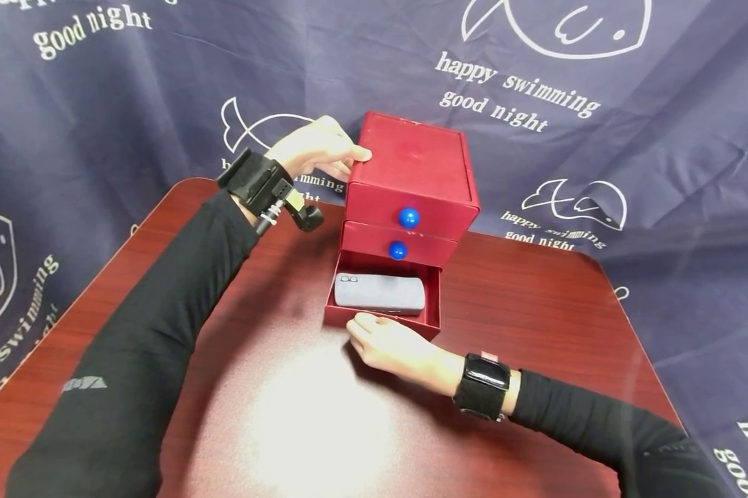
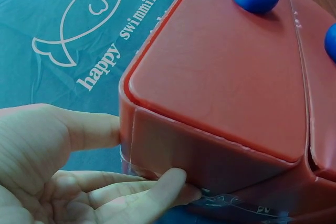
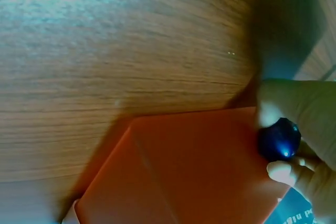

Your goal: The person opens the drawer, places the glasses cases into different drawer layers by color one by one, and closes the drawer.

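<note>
A red three-drawer box [image 1: 417,155] stands on the table, with its bottom drawer [image 1: 337,317] pulled out. Inside that drawer lies a grey glasses case [image 1: 380,293] with a small glasses drawing at one end. The thumb of my left hand [image 1: 314,146] rests on the box's top edge, its fingers against the left side, as the left wrist view also shows. At the drawer front, my right hand [image 1: 395,346] pinches a blue knob [image 3: 281,139] between thumb and fingers; the hand hides this knob in the head view.
Blue knobs sit on the closed top drawer [image 1: 408,218] and middle drawer [image 1: 397,250]. The brown wooden table [image 1: 523,318] has a bright glare in front. A dark blue curtain [image 1: 380,55] with fish prints and lettering hangs close behind the box and at both sides.
</note>
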A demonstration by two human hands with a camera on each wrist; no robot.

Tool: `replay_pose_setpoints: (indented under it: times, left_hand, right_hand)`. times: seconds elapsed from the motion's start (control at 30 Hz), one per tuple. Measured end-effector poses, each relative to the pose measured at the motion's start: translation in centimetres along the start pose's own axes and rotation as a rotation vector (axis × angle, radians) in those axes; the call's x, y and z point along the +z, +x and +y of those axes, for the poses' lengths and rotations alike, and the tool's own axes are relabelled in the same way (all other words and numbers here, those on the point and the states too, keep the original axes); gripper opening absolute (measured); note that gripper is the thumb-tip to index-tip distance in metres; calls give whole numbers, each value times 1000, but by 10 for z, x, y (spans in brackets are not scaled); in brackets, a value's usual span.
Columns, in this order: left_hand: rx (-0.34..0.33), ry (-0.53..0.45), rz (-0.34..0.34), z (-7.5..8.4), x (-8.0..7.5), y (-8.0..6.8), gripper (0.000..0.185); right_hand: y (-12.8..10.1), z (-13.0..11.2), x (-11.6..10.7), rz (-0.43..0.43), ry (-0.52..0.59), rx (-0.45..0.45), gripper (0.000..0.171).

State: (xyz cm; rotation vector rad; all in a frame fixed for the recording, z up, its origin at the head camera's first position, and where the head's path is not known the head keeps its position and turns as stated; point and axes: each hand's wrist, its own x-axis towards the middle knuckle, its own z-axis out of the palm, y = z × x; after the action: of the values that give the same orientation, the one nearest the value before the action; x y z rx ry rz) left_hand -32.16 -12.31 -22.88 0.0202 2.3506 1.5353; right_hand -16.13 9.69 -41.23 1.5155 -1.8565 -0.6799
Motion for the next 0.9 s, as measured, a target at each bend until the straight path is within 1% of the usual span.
replay_pose_setpoints:
  times: [0.13,0.4,0.53,0.63,0.77,0.9]
  left_hand:
    - [9,9,-1,0,0,0,17]
    - [-13,28,9,2,2,2,18]
    - [-7,26,8,1,2,1,19]
    - [0,21,7,-1,1,1,19]
    - [4,7,2,-2,1,0,26]
    - [5,-7,0,-2,1,0,34]
  right_hand:
    - [1,2,0,-6,31,3,5]
    - [1,10,-3,-93,69,-7,11]
    - [1,12,-2,-88,89,-3,11]
    - [2,14,0,-79,127,0,16]
    - [4,16,3,-85,168,-6,26]
    - [5,20,6,-113,175,-16,31]
